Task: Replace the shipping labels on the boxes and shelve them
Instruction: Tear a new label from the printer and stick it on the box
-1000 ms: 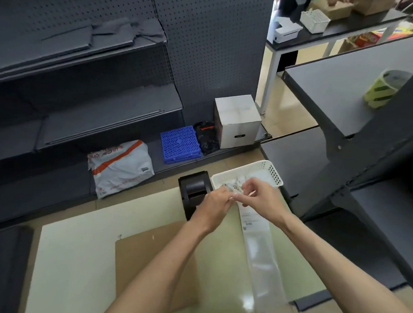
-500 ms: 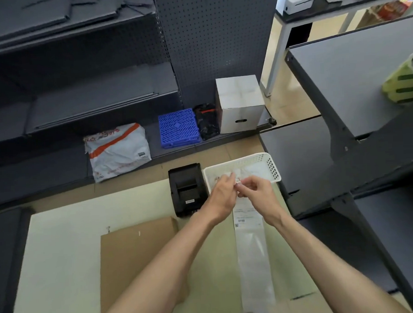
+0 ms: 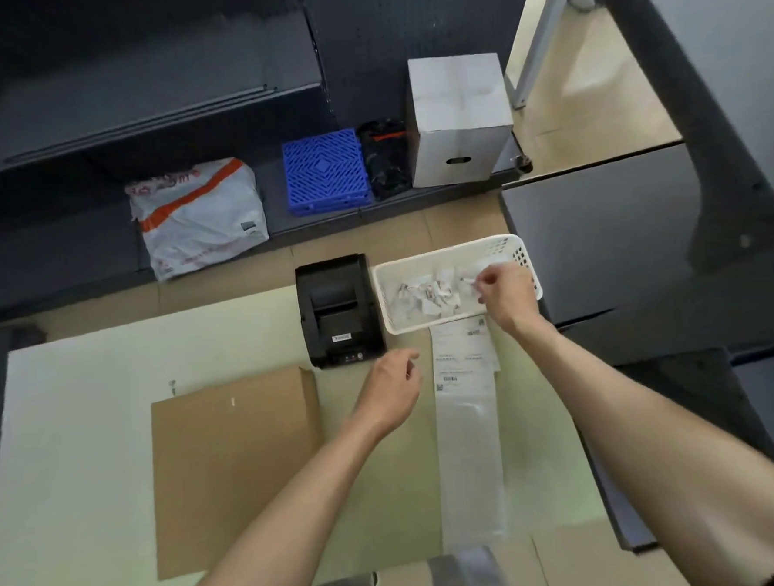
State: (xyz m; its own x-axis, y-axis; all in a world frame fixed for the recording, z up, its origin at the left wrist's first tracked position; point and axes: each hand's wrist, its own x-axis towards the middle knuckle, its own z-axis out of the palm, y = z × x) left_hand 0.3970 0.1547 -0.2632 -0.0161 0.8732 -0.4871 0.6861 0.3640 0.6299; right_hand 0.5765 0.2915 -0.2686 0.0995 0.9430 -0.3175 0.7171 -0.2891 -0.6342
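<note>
**Head view: hands part over the label scraps**

From left to right we see the flat cardboard box [image 3: 233, 474], then our left hand [image 3: 393, 394], now withdrawn from the basket, loosely curled and empty. The label strip [image 3: 468, 423] lies between our arms. Our right hand [image 3: 505, 292] pinches a scrap over the white basket [image 3: 450, 323], so stripping appears finished.

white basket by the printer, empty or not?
Not empty. The white basket holds crumpled paper scraps; the right hand is over it.

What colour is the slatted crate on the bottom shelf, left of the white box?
Bright blue crate, with a diamond-pattern grid; the head view shows it.
</note>
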